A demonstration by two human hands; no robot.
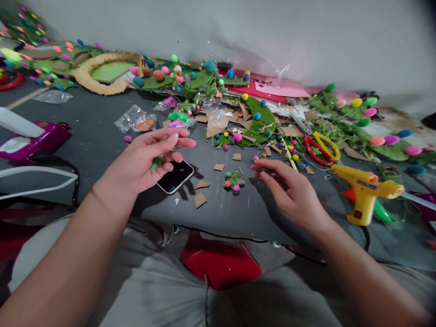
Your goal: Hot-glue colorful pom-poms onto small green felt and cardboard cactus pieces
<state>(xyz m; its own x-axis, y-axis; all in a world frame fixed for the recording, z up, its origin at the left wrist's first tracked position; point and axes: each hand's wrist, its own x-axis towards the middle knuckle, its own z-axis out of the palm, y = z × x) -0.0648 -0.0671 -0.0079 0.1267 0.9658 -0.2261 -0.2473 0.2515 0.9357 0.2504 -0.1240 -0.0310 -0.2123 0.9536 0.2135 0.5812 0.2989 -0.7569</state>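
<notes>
Though probably light and soft, pinch by the green middle the pompom cluster [235, 181] on the near surface [218, 214] between curled left hand [141, 158] and half-curled right hand [291, 190]; cannot tell if gripping anything.

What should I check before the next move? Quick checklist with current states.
1. Small felt-and-ball cluster uncovered between the hands: ok.
2. Left hand free: not ok, a green piece shows at the curled fingers.
3. Right hand free: cannot tell, its fingertips are partly hidden.
4. Work spot free of scraps: not ok, brown scraps lie left of the cluster.
5. Phone out from under the left hand: not ok, partly covered in this view.
6. Yellow glue gun hot: cannot tell.
</notes>
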